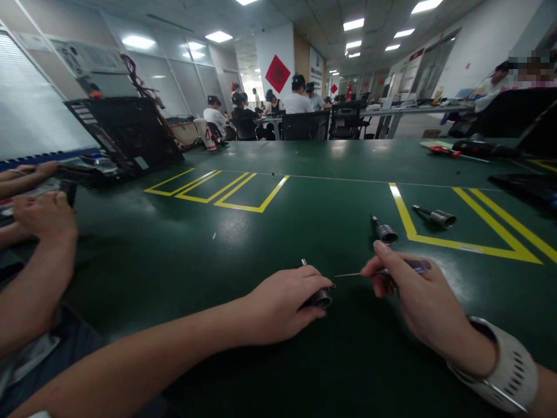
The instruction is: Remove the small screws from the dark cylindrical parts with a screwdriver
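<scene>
My left hand (282, 302) rests on the green table (183, 267) with its fingers closed around a dark metal hole saw (321, 299), whose shank sticks up behind the fingers. My right hand (413, 290) pinches a thin screwdriver (420, 266). The screwdriver's tip points left, at the hole saw and a short distance from it. A second hole saw (386, 233) lies just beyond my right hand. Another hole saw (441, 218) lies farther right, inside a yellow tape outline (409, 223).
At the left, another person's hand (46, 217) holds a dark object near a black case (130, 136). More yellow outlines (239, 206) mark the table's middle. A red-handled tool (442, 151) and dark equipment (487, 148) lie at the far right. People sit at tables beyond.
</scene>
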{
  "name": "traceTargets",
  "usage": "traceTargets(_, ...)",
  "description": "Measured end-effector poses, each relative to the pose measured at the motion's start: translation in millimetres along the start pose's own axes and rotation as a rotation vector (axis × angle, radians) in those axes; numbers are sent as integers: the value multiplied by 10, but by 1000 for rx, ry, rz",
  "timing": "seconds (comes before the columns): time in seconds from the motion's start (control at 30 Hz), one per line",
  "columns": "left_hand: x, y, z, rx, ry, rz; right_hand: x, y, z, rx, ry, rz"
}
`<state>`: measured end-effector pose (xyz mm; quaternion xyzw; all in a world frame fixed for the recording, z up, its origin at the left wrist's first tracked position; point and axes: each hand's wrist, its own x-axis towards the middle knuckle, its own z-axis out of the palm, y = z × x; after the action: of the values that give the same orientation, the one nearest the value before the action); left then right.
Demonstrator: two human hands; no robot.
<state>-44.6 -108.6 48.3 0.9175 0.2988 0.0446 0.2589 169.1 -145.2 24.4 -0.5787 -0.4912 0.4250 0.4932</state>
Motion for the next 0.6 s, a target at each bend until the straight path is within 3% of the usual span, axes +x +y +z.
traceTargets(0.2, 10, -142, -107, -149, 41, -41, 5, 42, 44, -73, -1, 40)
traceTargets(0.43, 66, -220, -38, -776, 180, -181, -1, -31, 31, -266, -63, -47)
traceTargets(0.53, 79, -199, -34, -935, 225, -230, -23, -108, 46, -375, -114, -127)
traceTargets(0.6, 84, -180, -36, -989, 248, -260, -54, -140, 71, -447, -131, -255)
